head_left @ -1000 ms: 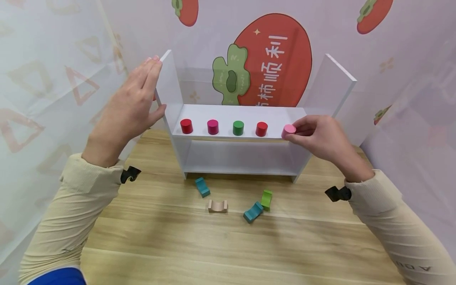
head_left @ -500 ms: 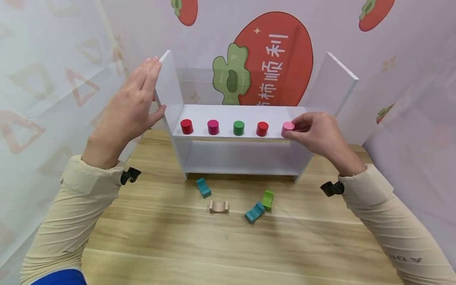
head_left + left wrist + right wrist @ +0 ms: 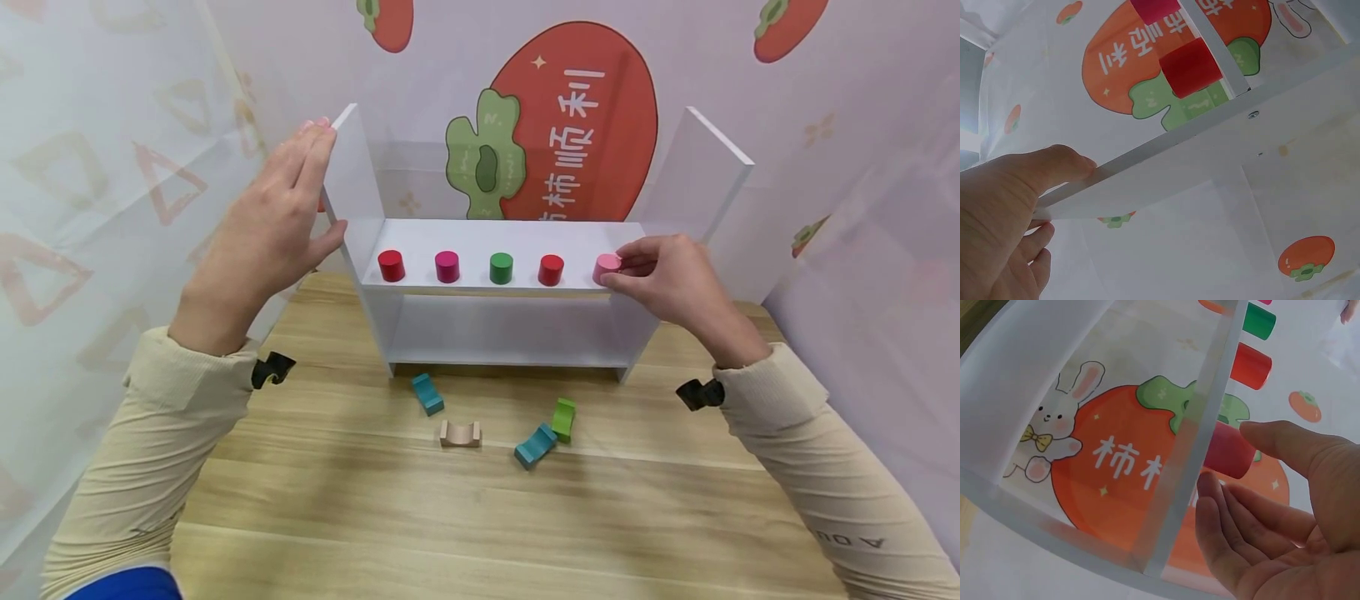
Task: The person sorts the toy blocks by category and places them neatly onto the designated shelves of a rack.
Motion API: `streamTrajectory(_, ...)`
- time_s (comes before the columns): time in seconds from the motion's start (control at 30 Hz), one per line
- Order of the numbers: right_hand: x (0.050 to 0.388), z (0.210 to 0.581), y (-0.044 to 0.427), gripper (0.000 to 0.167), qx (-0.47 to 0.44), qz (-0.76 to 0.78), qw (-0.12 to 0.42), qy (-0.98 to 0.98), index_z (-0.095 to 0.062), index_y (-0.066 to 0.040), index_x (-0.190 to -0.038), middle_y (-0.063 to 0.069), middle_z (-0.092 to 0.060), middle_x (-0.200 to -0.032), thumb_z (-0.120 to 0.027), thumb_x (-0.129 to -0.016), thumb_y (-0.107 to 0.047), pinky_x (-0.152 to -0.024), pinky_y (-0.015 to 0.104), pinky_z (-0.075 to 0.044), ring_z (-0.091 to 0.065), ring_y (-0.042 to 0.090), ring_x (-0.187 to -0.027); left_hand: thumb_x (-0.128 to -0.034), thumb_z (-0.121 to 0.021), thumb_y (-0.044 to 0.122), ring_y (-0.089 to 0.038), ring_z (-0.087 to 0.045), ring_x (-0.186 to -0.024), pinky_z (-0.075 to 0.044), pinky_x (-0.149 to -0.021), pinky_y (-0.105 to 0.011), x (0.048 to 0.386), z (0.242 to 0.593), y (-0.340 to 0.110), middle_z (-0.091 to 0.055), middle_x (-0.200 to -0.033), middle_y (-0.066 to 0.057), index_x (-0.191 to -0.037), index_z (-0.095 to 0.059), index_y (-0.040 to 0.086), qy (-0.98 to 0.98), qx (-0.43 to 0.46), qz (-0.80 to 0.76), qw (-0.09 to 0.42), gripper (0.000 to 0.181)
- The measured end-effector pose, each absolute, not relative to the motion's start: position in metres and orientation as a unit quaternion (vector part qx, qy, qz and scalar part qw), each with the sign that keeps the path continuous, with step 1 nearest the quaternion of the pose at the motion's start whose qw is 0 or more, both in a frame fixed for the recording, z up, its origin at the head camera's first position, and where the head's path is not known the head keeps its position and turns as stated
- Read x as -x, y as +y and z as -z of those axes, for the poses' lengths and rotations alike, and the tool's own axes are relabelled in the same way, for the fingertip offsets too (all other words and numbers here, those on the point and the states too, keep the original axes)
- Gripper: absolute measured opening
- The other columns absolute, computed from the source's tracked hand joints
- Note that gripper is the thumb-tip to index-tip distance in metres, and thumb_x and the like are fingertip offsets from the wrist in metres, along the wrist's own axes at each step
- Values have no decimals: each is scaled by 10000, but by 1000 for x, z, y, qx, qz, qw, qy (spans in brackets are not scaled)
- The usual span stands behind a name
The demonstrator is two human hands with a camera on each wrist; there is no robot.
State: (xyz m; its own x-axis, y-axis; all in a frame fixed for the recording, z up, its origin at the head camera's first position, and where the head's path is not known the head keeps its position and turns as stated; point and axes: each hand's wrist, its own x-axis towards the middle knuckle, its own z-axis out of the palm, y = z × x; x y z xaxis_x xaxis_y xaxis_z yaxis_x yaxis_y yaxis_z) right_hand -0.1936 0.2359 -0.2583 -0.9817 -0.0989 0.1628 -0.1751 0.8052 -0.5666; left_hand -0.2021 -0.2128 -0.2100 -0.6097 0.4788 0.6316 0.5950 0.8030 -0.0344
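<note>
A white two-level shelf (image 3: 517, 235) with tall side panels stands on the wooden table. My left hand (image 3: 266, 221) holds its left side panel (image 3: 1147, 169), thumb on the front edge and fingers on the outer side. At the right end of the upper board, my right hand (image 3: 678, 279) pinches a pink cylinder block (image 3: 604, 268) between thumb and fingers; the block stands upright on the board. To its left, in a row, are a red cylinder (image 3: 551, 271), a green one (image 3: 501, 269), a magenta one (image 3: 447, 267) and another red one (image 3: 391, 266).
On the table before the shelf lie several curved bridge blocks: a teal one (image 3: 428, 395), a beige one (image 3: 460, 435), another teal one (image 3: 536, 447) and a green one (image 3: 564, 420) touching it. A patterned cloth (image 3: 420, 100) hangs behind the shelf.
My right hand has shifted slightly left and inward with the pink cylinder, which now stands a little straighter on the board. The left hand stays on the panel.
</note>
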Motion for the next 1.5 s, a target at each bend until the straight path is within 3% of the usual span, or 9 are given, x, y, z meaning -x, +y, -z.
streamTrajectory(0.13, 186, 255, 237, 516, -93, -299, 94, -945, -700, 35, -1307, 254, -752, -1217, -822, -920, -283, -930, 513, -647, -741, 400, -1098, -868, -763, -33, -386, -308, -1604, -234, -1366, -408, 202, 210, -213, -348, -1694, -232, -1629, -275, -50, -891, 302, 88, 326, 904)
streamTrajectory(0.2, 180, 254, 237, 462, -117, -289, 122, -942, -713, 24, -1287, 246, -761, -1202, -818, -919, -235, -966, 575, -617, -747, 404, -1090, -870, -759, -35, -388, -309, -1603, -233, -1366, -407, 203, 210, -213, -346, -1695, -234, -1629, -274, -53, -891, 303, 87, 328, 901)
streamTrajectory(0.37, 170, 256, 238, 360, -232, -239, 187, -924, -781, -44, -1185, 122, -809, -1094, -880, -848, -127, -903, 514, -645, -789, 302, -984, -871, -753, -39, -394, -309, -1602, -226, -1369, -405, 204, 209, -213, -351, -1688, -247, -1626, -272, -62, -888, 307, 84, 333, 895)
streamTrajectory(0.47, 166, 262, 239, 385, -314, -202, 203, -905, -798, -69, -1144, 52, -817, -1049, -923, -781, -79, -849, 455, -665, -795, 230, -930, -871, -751, -36, -397, -310, -1602, -226, -1369, -405, 204, 208, -213, -356, -1684, -251, -1625, -273, -64, -887, 307, 83, 335, 892)
streamTrajectory(0.63, 165, 282, 240, 453, -394, -183, 138, -890, -777, -46, -1168, 53, -806, -1075, -938, -745, -39, -824, 424, -681, -778, 203, -933, -873, -747, -38, -395, -311, -1602, -229, -1367, -406, 203, 207, -212, -355, -1685, -249, -1624, -275, -63, -888, 303, 82, 335, 888)
streamTrajectory(0.8, 165, 306, 237, 452, -381, -181, 23, -906, -755, -37, -1237, 83, -790, -1179, -904, -811, -69, -890, 439, -675, -767, 239, -1029, -874, -747, -36, -392, -314, -1600, -232, -1366, -404, 202, 208, -213, -356, -1687, -242, -1626, -276, -56, -890, 301, 84, 332, 888)
streamTrajectory(0.93, 167, 331, 234, 449, -371, -184, -37, -910, -747, -43, -1266, 90, -784, -1218, -883, -839, -75, -932, 464, -663, -763, 263, -1085, -879, -740, -30, -395, -312, -1601, -224, -1369, -400, 202, 208, -212, -350, -1689, -243, -1627, -272, -56, -891, 301, 82, 329, 883)
streamTrajectory(1.23, 177, 395, 234, 445, -400, -169, -65, -899, -738, 1, -1255, 143, -775, -1225, -868, -830, -17, -954, 471, -651, -744, 323, -1136, -876, -754, -23, -369, -300, -1611, -231, -1368, -390, 202, 208, -212, -348, -1691, -235, -1638, -256, -41, -894, 299, 79, 324, 911)
streamTrajectory(1.5, 182, 428, 230, 472, -402, -158, -96, -897, -714, 25, -1291, 133, -764, -1238, -833, -835, 44, -960, 463, -647, -738, 302, -1141, -876, -755, -26, -373, -301, -1609, -231, -1367, -398, 202, 210, -212, -342, -1695, -238, -1634, -262, -49, -895, 297, 84, 323, 905)
